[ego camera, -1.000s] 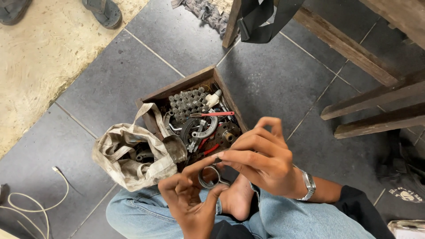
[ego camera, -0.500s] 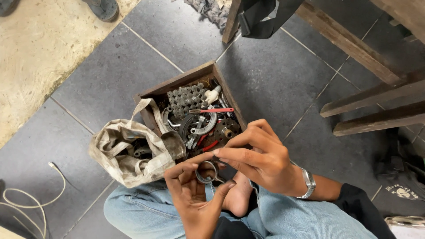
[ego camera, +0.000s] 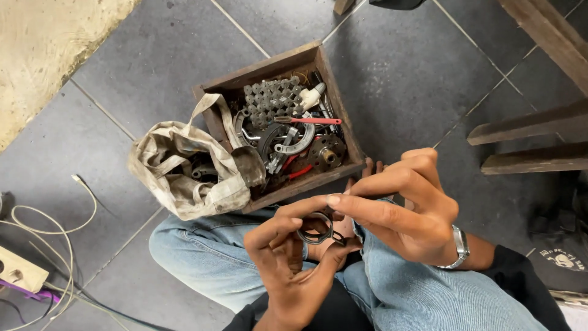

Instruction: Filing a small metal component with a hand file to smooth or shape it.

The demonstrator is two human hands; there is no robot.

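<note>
Head view shows us, nearest, our left hand (ego camera: 288, 270) pinching a small dark metal ring clip (ego camera: 315, 228) between thumb and fingers, raised over our denim-clad knees (ego camera: 392, 288) where we can see it well. Our right hand (ego camera: 404, 208) grips the ring's right side, forefinger laid along its top. Farther off lies a wooden box of metal parts (ego camera: 278, 122), with a grimy cloth bag (ego camera: 184, 171) slumped against its left wall.
</note>
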